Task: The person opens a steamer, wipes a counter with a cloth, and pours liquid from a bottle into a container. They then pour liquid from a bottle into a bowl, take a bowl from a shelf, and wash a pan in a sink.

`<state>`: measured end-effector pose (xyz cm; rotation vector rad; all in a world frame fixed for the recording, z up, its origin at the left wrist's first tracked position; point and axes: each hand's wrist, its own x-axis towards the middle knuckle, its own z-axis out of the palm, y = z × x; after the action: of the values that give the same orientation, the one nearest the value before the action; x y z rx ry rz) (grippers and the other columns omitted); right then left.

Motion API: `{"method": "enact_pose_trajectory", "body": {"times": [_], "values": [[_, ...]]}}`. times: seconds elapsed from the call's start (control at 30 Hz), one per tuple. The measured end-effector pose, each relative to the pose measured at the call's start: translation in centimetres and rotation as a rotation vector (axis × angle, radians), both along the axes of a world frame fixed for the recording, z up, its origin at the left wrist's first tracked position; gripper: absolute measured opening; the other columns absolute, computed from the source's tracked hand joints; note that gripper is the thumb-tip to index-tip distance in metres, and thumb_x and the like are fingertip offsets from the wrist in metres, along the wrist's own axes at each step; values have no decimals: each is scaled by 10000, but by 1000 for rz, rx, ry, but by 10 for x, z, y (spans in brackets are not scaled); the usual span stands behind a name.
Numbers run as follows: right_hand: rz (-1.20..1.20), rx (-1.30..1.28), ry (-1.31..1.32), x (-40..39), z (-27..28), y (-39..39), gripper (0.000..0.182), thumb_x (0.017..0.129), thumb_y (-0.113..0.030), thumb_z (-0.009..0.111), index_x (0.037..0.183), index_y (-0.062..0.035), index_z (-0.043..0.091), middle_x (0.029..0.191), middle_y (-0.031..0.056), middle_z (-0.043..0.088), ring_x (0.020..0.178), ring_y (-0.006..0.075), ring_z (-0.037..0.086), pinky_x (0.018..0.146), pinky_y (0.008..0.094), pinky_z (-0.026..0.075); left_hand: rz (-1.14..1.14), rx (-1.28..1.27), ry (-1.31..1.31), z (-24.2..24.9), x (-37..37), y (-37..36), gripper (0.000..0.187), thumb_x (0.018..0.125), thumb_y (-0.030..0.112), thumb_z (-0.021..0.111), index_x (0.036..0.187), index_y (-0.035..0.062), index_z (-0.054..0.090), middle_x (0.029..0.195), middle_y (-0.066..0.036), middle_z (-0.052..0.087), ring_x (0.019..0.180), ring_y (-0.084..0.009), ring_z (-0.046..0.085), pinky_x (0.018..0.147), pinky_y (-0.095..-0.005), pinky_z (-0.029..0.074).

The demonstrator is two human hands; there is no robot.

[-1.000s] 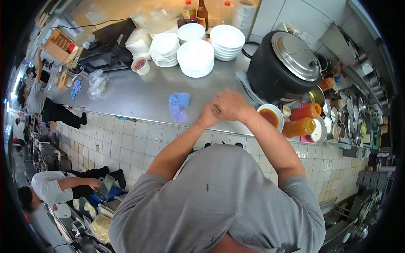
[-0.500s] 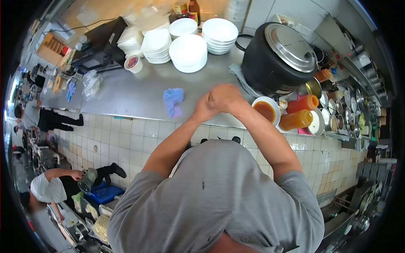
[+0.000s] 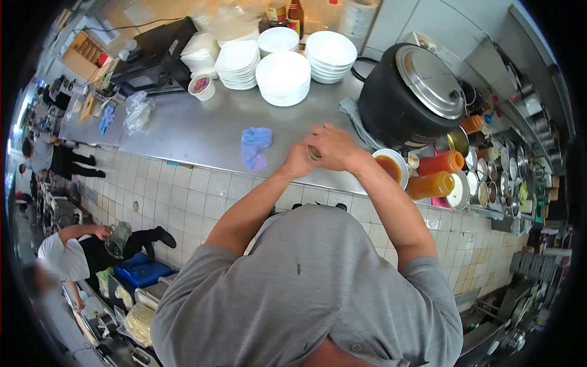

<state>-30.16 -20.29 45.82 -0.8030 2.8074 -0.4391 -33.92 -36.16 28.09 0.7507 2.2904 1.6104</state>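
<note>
A: Both hands are up together over the front edge of the steel worktop. The left hand and right hand are pressed against each other, fingers curled in.

B: Anything between them?

A: A small dark object shows in the gap where the two hands meet. It's too small to say what it is, but both hands are closed round it.

B: What's close by?

A: Just to the left, a crumpled blue cloth lies on the worktop, apart from the hands. To the right, a white bowl of brown sauce sits near the right wrist, with two orange squeeze bottles lying beside it.

B: And behind?

A: A big black pot with a steel lid, on a grey cloth. Further back, stacks of white plates and bowls, plus a small paper cup.

B: Other people?

A: One co-worker down at the left holding a container, well apart from all this.
</note>
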Motion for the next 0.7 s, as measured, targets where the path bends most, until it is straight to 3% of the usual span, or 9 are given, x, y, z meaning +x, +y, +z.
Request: {"method": "enact_pose_trajectory", "body": {"times": [0.07, 0.1, 0.17, 0.3, 0.37, 0.47, 0.6, 0.67, 0.7], "values": [[-117, -175, 209, 4, -6, 0, 324, 825, -296, 750, 1032, -47, 749, 1001, 197, 722, 998, 403, 684, 851, 480, 567, 3, 84, 171, 4, 1, 0, 685, 739, 355, 906, 1275, 55, 603, 1145, -152, 731, 1049, -271, 713, 888, -398, 553], [-101, -177, 209, 1, 0, -6, 324, 825, -296, 750, 1032, -47, 749, 1001, 197, 722, 998, 403, 684, 851, 480, 567, 19, 83, 173, 16, 5, 0, 685, 739, 355, 906, 1275, 55, 603, 1145, -152, 731, 1049, -271, 713, 888, -398, 553], [-384, 138, -201, -4, 12, -17, 324, 819, -280, 754, 1080, -88, 745, 1115, 157, 694, 1123, 376, 632, 874, 471, 563, 55, 86, -58, 35, 14, 0, 664, 758, 358, 888, 1283, 67, 604, 1150, -147, 733, 1059, -283, 711, 897, -403, 553], [-329, 236, -233, -7, 12, -20, 314, 830, -266, 735, 1104, -112, 742, 1173, 127, 665, 1191, 350, 587, 875, 467, 571, 28, 4, 18, 35, 9, 3, 663, 758, 352, 889, 1287, 70, 605, 1159, -132, 733, 1059, -281, 709, 903, -392, 551], [-186, 193, -50, -1, 15, -17, 309, 827, -218, 745, 1119, -120, 719, 1183, 79, 671, 1138, 338, 604, 913, 460, 551, -22, -29, -29, 33, 6, 2, 659, 757, 346, 891, 1284, 71, 605, 1165, -130, 728, 1066, -273, 705, 919, -379, 545], [-160, 141, 76, 6, 42, -14, 306, 846, -165, 707, 1150, -131, 708, 1174, 87, 665, 1108, 341, 600, 914, 471, 548, 25, 5, -6, 39, 9, 3, 676, 741, 342, 904, 1283, 71, 604, 1165, -125, 726, 1076, -258, 702, 934, -372, 541], [-420, -55, 343, -9, 7, 39, 297, 888, -142, 661, 1183, -137, 692, 1193, 106, 658, 1120, 344, 613, 925, 472, 545, 25, 6, -4, 34, 8, 4, 685, 734, 309, 913, 1290, 65, 597, 1172, -126, 722, 1096, -262, 697, 962, -373, 537], [-617, 173, 51, -19, -30, 69, 313, 909, -146, 640, 1220, -136, 674, 1225, 143, 665, 1129, 366, 654, 942, 470, 552, 14, 42, -48, 42, 11, 4, 694, 741, 212, 916, 1324, 36, 583, 1190, -118, 717, 1142, -211, 683, 1007, -363, 530], [-632, 165, 49, -19, -49, 71, 313, 909, -146, 640, 1220, -136, 674, 1225, 143, 665, 1129, 366, 654, 942, 470, 552, -1, 34, -47, 43, 12, 3, 694, 741, 212, 916, 1324, 36, 583, 1190, -118, 717, 1142, -211, 683, 1007, -363, 530]]}}
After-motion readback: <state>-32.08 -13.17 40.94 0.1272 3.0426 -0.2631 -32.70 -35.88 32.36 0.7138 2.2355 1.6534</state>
